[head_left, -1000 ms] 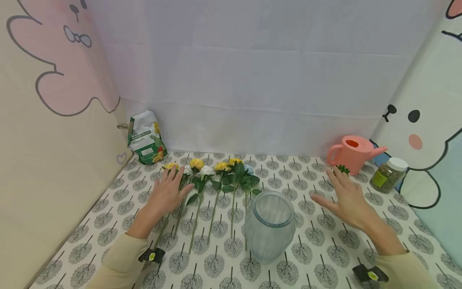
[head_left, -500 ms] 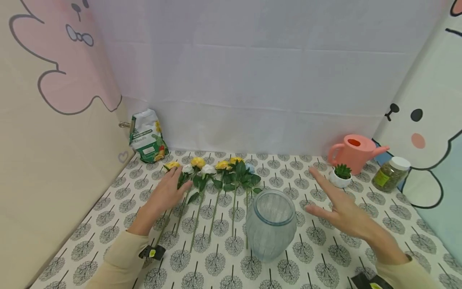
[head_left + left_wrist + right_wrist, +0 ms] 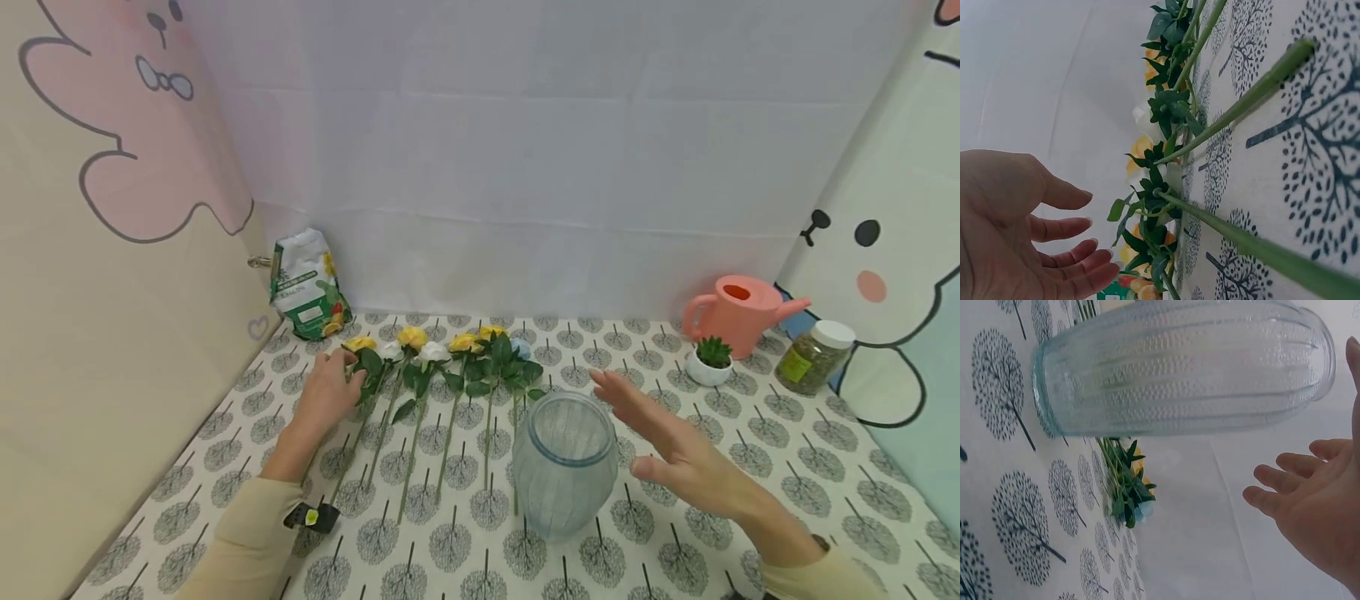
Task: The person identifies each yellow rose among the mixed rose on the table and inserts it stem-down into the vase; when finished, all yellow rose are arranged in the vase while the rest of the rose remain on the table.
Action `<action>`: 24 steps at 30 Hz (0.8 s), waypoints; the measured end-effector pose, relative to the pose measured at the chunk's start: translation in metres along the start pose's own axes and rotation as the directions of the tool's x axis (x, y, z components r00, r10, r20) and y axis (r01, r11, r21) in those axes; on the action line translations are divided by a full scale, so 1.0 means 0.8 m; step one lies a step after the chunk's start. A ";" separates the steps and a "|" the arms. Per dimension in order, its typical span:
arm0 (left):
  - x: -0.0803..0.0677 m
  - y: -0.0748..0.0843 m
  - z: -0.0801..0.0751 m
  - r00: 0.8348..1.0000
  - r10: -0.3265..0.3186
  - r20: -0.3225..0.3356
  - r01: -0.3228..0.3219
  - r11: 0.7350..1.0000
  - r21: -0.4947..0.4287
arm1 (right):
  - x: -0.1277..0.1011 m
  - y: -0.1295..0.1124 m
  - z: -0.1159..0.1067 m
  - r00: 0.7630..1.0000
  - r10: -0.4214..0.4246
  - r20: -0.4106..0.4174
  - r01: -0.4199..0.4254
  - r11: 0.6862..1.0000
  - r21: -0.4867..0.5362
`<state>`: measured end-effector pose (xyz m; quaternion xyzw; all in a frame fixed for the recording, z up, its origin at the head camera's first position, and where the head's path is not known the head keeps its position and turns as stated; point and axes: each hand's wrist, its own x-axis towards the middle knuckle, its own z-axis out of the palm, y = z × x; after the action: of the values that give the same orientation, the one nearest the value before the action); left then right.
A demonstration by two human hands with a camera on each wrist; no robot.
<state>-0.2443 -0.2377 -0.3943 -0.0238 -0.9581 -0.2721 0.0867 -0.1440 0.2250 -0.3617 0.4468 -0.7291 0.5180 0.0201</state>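
— What lines the back of the tree-print tablecloth [image 3: 757, 454]?
— A green seed bag [image 3: 303, 287] at left; at right, a pink watering can [image 3: 738, 312], potted succulent [image 3: 710, 361] and white-lidded jar [image 3: 813, 358].

Two bare hands, left hand [image 3: 324, 393] and right hand [image 3: 678, 450], both coming out of cream-beige long sleeves, plus a small black strap-on gadget with a yellow-green dot [image 3: 310, 517] sitting on the left sleeve right behind the wrist.

Six flower stems [image 3: 450, 392], one glass vase [image 3: 564, 467], one watering can [image 3: 738, 312], one jar [image 3: 813, 357], one succulent [image 3: 710, 360], one bag [image 3: 303, 286].
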 end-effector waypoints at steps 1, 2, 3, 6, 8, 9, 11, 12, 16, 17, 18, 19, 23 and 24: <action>0.001 -0.004 0.000 1.000 -0.004 0.009 0.004 1.000 -0.006 | 0.001 -0.001 0.004 1.000 -0.009 0.001 0.009 1.000 0.027; 0.001 -0.006 0.000 1.000 -0.011 0.018 0.012 1.000 -0.013 | 0.001 -0.003 0.008 1.000 -0.005 -0.004 0.005 0.999 0.052; 0.002 -0.008 0.000 0.999 -0.020 0.025 0.020 1.000 -0.015 | 0.002 -0.004 0.011 1.000 -0.003 -0.013 0.004 0.997 0.076; 0.004 -0.011 -0.002 0.998 -0.042 0.043 0.042 0.999 -0.014 | 0.003 -0.008 0.022 0.999 0.041 -0.036 -0.036 0.988 0.150; 0.004 -0.011 -0.003 0.996 -0.063 0.055 0.064 0.998 -0.004 | 0.004 -0.010 0.029 0.997 0.051 -0.049 -0.041 0.981 0.191; 0.005 -0.012 -0.004 0.995 -0.073 0.062 0.073 0.997 0.001 | 0.005 -0.011 0.031 0.997 0.054 -0.053 -0.041 0.977 0.211; 0.005 -0.013 -0.005 0.994 -0.086 0.074 0.086 0.996 0.004 | 0.005 -0.012 0.036 0.996 0.064 -0.057 -0.049 0.968 0.245; 0.005 -0.014 -0.006 0.993 -0.090 0.082 0.090 0.996 0.002 | 0.005 -0.012 0.038 0.996 0.067 -0.059 -0.050 0.965 0.257; 0.006 -0.016 -0.011 0.989 -0.104 0.107 0.106 0.994 -0.015 | 0.005 -0.015 0.043 0.991 0.119 -0.066 -0.097 0.958 0.270; 0.006 -0.017 -0.012 0.988 -0.104 0.113 0.107 0.994 -0.019 | 0.005 -0.015 0.043 0.990 0.125 -0.070 -0.103 0.960 0.262; 0.007 -0.018 -0.013 0.987 -0.105 0.120 0.109 0.994 -0.022 | 0.005 -0.015 0.044 0.989 0.132 -0.074 -0.109 0.961 0.256; 0.007 -0.019 -0.014 0.986 -0.108 0.125 0.112 0.993 -0.026 | 0.005 -0.015 0.044 0.988 0.136 -0.079 -0.114 0.963 0.245; 0.008 -0.023 -0.017 0.983 -0.116 0.144 0.123 0.992 -0.040 | 0.005 -0.014 0.046 0.981 0.161 -0.111 -0.136 0.970 0.203; 0.007 -0.024 -0.017 0.981 -0.123 0.149 0.130 0.991 -0.041 | 0.004 -0.014 0.046 0.977 0.172 -0.123 -0.147 0.970 0.192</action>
<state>-0.2500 -0.2614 -0.3921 0.0152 -0.9543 -0.2985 -0.0020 -0.1222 0.1935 -0.3689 0.3495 -0.7093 0.6120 -0.0120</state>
